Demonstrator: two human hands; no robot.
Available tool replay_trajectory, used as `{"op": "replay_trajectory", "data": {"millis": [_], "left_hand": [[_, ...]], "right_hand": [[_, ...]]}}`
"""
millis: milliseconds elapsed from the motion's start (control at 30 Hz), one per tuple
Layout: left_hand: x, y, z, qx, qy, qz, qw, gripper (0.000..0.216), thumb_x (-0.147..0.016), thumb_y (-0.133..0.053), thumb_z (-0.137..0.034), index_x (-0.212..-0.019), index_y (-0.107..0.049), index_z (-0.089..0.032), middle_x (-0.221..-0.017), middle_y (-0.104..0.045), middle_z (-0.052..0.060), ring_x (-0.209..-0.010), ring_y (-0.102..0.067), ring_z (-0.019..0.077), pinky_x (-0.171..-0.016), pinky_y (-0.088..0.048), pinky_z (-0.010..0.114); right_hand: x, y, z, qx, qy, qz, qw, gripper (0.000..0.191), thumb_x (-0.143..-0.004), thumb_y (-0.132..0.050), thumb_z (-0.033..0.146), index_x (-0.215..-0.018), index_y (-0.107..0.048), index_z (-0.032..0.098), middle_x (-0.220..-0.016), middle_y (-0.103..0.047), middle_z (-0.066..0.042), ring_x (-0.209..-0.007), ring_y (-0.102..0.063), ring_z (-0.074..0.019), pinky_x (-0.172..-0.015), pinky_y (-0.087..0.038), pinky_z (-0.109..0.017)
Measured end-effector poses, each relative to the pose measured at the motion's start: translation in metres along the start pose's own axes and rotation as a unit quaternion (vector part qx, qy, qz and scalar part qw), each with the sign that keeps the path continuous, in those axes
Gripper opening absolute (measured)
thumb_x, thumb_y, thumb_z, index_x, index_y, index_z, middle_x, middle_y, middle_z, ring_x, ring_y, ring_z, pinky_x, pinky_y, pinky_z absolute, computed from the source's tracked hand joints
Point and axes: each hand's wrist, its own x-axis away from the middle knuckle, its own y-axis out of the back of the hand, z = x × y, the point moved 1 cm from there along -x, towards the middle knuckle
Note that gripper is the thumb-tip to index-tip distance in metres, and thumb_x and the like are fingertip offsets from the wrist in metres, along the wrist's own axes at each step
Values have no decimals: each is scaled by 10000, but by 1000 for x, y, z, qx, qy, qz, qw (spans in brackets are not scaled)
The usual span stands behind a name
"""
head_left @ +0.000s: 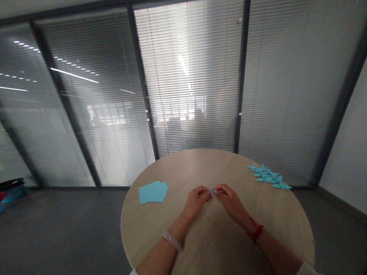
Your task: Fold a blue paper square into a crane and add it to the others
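Between my fingertips, over the middle of the table, is a small piece of folded blue paper point(212, 191), mostly hidden by the fingers. My left hand point(198, 198) pinches it from the left and my right hand point(227, 196) from the right, so both are closed on it. A fanned stack of flat blue paper sheets point(153, 192) lies to the left of my hands. Several folded blue paper cranes point(266, 175) sit in a cluster near the table's right edge.
The round wooden table point(200, 164) has its curved edge all around my work. Behind it stand glass partitions with blinds point(197, 76). A dark-rimmed bag or bin point(13, 191) is on the grey floor at the far left.
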Motion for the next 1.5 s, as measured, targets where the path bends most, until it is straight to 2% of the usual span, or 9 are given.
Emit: {"op": "replay_trajectory", "data": {"millis": [167, 400, 533, 733, 900, 1100, 1233, 1367, 1500], "left_hand": [[-1, 1, 4, -17, -21, -1, 1000, 230, -756, -581, -361, -785, -640, -141, -747, -651, 57, -690, -585, 153, -650, -458, 257], [1, 1, 5, -50, -42, 7, 998, 198, -783, -555, -335, -801, -633, -152, -764, -638, 41, -711, -574, 147, -681, -445, 253], [1, 1, 6, -51, -49, 8, 997, 170, -791, -549, -310, -805, -621, -157, -803, -636, 42, -744, -578, 148, -706, -450, 254], [1, 0, 5, -35, -49, 2, 998, 155, -797, -532, -303, -804, -584, -158, -778, -602, 32, -713, -571, 141, -651, -461, 246], [2, -1, 3, -40, -54, 5, 998, 130, -793, -527, -285, -797, -573, -163, -775, -600, 26, -717, -574, 141, -643, -466, 242], [5, -2, -2, -111, -82, 1, 990, 76, -772, -520, -209, -789, -581, -167, -786, -610, 31, -735, -569, 144, -634, -454, 229], [7, -2, -5, -136, -101, 3, 985, 83, -773, -505, -185, -802, -581, -170, -799, -602, 27, -724, -565, 137, -647, -461, 230], [7, -2, -6, -134, -119, 14, 984, 97, -779, -502, -183, -822, -590, -173, -835, -603, 34, -773, -572, 144, -692, -474, 238], [6, -1, -2, -102, -94, 4, 990, 85, -779, -527, -213, -803, -596, -170, -799, -616, 30, -748, -578, 146, -688, -475, 242]], "right_hand": [[0, -1, 5, -24, -35, 43, 998, 316, -801, -541, 500, -788, -627, 196, -802, -652, -41, -804, -595, -211, -748, -431, -301], [-5, 2, -1, -114, -101, 50, 987, 360, -710, -621, 544, -707, -616, 184, -685, -611, -12, -702, -566, -185, -667, -428, -280], [-4, 3, -2, -182, -121, 64, 974, 331, -721, -633, 518, -705, -620, 187, -722, -620, -12, -759, -580, -187, -733, -447, -287], [0, 4, -4, -271, -134, 95, 948, 335, -752, -635, 509, -824, -681, 186, -957, -669, -79, -1003, -582, -241, -883, -432, -355], [0, 6, -6, -314, -147, 110, 931, 311, -706, -703, 488, -810, -701, 196, -971, -681, -87, -1025, -579, -271, -902, -428, -396], [2, 7, -5, -330, -146, 108, 926, 264, -628, -767, 448, -749, -717, 219, -922, -684, -68, -974, -589, -259, -895, -444, -388], [0, 5, -20, -374, -163, 95, 908, 216, -613, -775, 388, -699, -712, 200, -854, -697, -56, -909, -617, -242, -904, -448, -387], [-3, 5, -32, -430, -214, 103, 871, 162, -622, -762, 283, -712, -708, 159, -857, -718, -70, -907, -637, -233, -953, -426, -386], [-4, 7, -32, -453, -270, 85, 845, 103, -627, -735, 202, -705, -698, 145, -831, -729, -72, -871, -661, -208, -952, -435, -351]]}}
